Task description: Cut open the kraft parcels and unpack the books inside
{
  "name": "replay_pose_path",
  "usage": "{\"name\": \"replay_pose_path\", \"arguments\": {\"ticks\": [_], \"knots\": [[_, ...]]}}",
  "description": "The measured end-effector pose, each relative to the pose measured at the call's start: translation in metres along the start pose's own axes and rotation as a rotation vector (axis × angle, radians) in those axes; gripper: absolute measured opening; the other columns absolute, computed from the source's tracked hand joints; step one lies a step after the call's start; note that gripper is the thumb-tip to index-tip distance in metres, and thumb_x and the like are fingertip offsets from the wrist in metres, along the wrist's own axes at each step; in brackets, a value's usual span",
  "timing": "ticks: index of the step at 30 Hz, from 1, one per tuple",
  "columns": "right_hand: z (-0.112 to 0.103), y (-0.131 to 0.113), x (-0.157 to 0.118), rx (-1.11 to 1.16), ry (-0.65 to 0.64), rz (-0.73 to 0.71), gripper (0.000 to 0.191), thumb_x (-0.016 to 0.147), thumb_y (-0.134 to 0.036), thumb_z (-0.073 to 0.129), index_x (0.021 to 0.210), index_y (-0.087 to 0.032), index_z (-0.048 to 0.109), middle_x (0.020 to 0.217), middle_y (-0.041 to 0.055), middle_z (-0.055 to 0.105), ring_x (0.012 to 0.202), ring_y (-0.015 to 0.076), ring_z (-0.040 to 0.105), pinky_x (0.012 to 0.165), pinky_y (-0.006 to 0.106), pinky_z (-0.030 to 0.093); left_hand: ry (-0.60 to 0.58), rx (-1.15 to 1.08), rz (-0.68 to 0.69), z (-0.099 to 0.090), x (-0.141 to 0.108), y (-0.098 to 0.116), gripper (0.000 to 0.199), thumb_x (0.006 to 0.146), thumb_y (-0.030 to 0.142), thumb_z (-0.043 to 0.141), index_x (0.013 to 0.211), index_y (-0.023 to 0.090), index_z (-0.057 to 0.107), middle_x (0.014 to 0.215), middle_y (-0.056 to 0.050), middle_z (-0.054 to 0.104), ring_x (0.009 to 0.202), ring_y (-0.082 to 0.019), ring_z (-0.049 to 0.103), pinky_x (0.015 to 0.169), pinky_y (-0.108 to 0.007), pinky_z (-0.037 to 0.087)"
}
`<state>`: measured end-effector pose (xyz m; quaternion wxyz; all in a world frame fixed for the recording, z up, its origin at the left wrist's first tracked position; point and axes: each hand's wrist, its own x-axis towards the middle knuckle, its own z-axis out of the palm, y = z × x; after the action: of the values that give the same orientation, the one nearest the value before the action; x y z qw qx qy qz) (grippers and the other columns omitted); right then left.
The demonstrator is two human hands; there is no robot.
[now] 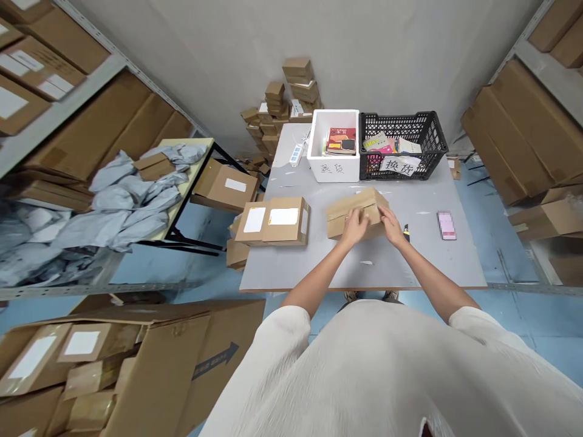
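Observation:
A closed brown cardboard box (339, 212) lies at an angle on the grey table, with a taped seam along its top. My left hand (356, 226) rests on top of it near the seam, its fingers bent and pressed to the cardboard. Around the box's right end is my right hand (392, 224), gripping the edge, with some fingers hidden. Just right of that hand lies a utility knife (406, 232) with a black and yellow body, partly covered by my wrist. Two labelled cardboard boxes (285, 220) sit side by side on the table's left.
At the table's back stand a white foam bin (334, 171) and a black plastic crate (439, 145), both holding books or booklets. A phone (447, 225) lies at right, a power strip (296, 155) at back left. Grey parcels (118, 200) cover a side table; shelves flank both sides.

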<state>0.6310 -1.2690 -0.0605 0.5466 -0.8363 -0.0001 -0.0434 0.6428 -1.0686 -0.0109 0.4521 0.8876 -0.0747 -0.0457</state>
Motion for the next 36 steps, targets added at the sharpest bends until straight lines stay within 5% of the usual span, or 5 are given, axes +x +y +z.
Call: {"name": "replay_pose_path", "arguments": {"ticks": [4, 9, 16, 30, 36], "knots": [[0.02, -0.025, 0.004, 0.008, -0.155, -0.102, 0.058, 0.102, -0.055, 0.057, 0.155, -0.033, 0.069, 0.17, 0.0049, 0.057, 0.163, 0.0309, 0.045, 0.139, 0.057, 0.029, 0.113, -0.027, -0.011, -0.021, 0.005, 0.004, 0.05, 0.101, 0.033, 0.068, 0.15, 0.028, 0.059, 0.151, -0.014, 0.062, 0.146, -0.032, 0.059, 0.125, -0.049, 0.047], [0.035, -0.028, 0.001, -0.157, -0.053, 0.157, 0.084, 0.087, -0.068, 0.077, 0.16, -0.03, 0.061, 0.182, 0.0136, 0.038, 0.171, 0.0451, 0.026, 0.134, 0.076, 0.023, 0.199, 0.073, 0.032, -0.059, -0.001, -0.016, 0.053, 0.102, 0.021, 0.058, 0.154, 0.028, 0.059, 0.15, -0.014, 0.062, 0.147, -0.033, 0.057, 0.127, -0.053, 0.045], [0.05, -0.026, 0.001, -0.012, -0.107, 0.185, 0.09, 0.09, -0.057, 0.071, 0.17, -0.026, 0.044, 0.164, 0.0133, 0.062, 0.151, 0.0367, 0.06, 0.129, 0.059, 0.045, 0.243, 0.138, 0.026, -0.088, -0.011, -0.046, 0.046, 0.107, 0.023, 0.05, 0.151, 0.026, 0.066, 0.15, -0.017, 0.059, 0.144, -0.034, 0.059, 0.127, -0.053, 0.045], [-0.045, 0.0, -0.016, -0.142, 0.234, 0.203, 0.083, 0.089, -0.047, 0.071, 0.167, -0.029, 0.05, 0.157, 0.0107, 0.068, 0.146, 0.0408, 0.063, 0.127, 0.061, 0.047, -0.026, -0.024, 0.029, -0.001, 0.01, -0.005, 0.059, 0.104, 0.027, 0.057, 0.163, 0.023, 0.054, 0.162, -0.017, 0.052, 0.154, -0.031, 0.052, 0.132, -0.047, 0.041], [-0.053, -0.002, -0.02, -0.116, 0.204, 0.223, 0.078, 0.091, -0.055, 0.068, 0.161, -0.022, 0.058, 0.154, 0.015, 0.069, 0.141, 0.0396, 0.066, 0.124, 0.057, 0.05, 0.018, 0.182, 0.131, 0.006, 0.004, 0.011, 0.048, 0.104, 0.018, 0.051, 0.149, 0.027, 0.065, 0.175, -0.015, 0.044, 0.163, -0.036, 0.038, 0.13, -0.058, 0.037]]}}
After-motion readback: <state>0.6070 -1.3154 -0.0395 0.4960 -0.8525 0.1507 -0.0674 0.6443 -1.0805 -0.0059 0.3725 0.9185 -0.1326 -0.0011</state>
